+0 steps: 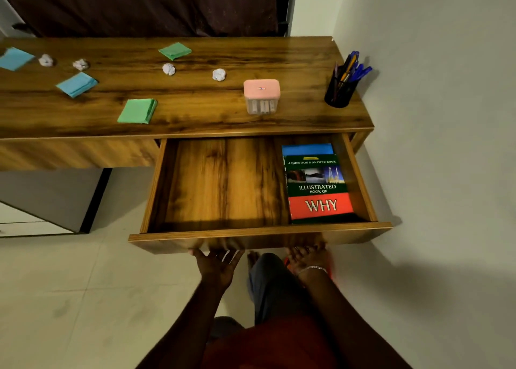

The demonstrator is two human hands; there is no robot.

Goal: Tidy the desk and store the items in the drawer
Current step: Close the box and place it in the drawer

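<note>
reaching hands: both hands are reaching up from below to the lower edge of the drawer (259,233) front.
left hand (220,262): it is facing palm up, fingers straight and spread, tips touching the underside of the drawer front; it is lying released, clasping nothing.
right hand (310,258): its fingers are meeting the same lower edge further right; blur is hiding them, so grasping or released cannot be told. a chain bracelet (312,269) is sitting on the wrist.
drawer: it is standing pulled out from under the right end of the desk (195,111).
book (318,184): it is lying flat in the right part of the drawer, cover up, showing "illustrated book of why"; a blue book (307,148) is showing from under its far edge.
box (261,96): clear, with a pink lid, it is standing on the desk near the front edge, above the drawer.
pen holder (339,90): black, it is standing at the right end of the desk beside the wall (432,117), holding blue pens (354,67).
near green pad (137,111): it is lying by the front edge, left of the box.
far green pad (175,51): it is lying near the back edge.
blue pads (76,84): two are lying on the left part of the desk, well apart.
paper balls (168,69): four crumpled ones are lying spread along the desk between the pads.
</note>
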